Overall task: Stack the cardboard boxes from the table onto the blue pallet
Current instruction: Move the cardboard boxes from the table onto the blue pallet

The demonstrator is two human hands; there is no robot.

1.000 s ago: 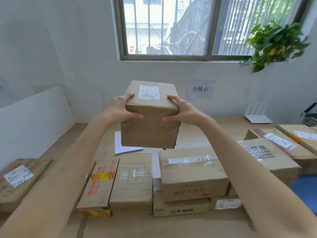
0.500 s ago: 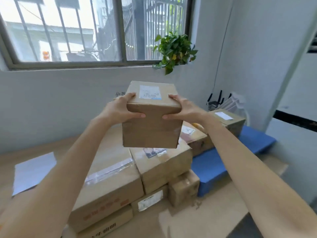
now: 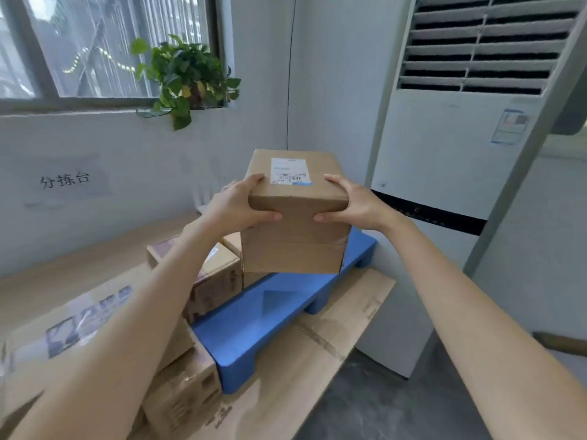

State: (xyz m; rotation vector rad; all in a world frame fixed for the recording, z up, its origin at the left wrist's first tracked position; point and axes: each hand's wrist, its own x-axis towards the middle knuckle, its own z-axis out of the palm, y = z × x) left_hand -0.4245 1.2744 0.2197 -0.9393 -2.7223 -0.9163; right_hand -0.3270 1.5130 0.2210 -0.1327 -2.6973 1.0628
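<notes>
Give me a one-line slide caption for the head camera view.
Left hand and right hand hold a labelled cardboard box over the blue pallet, a floor-standing air conditioner behind.

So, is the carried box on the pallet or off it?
Off: left hand and right hand hold the box above the blue pallet.

A leafy potted plant [image 3: 187, 77] sits on the sill of a barred window [image 3: 95, 46], a paper sign [image 3: 65, 181] with printed characters hangs on the wall below, and a white floor-standing air conditioner [image 3: 460, 154] rises at right over dark grey floor [image 3: 397, 408].
</notes>
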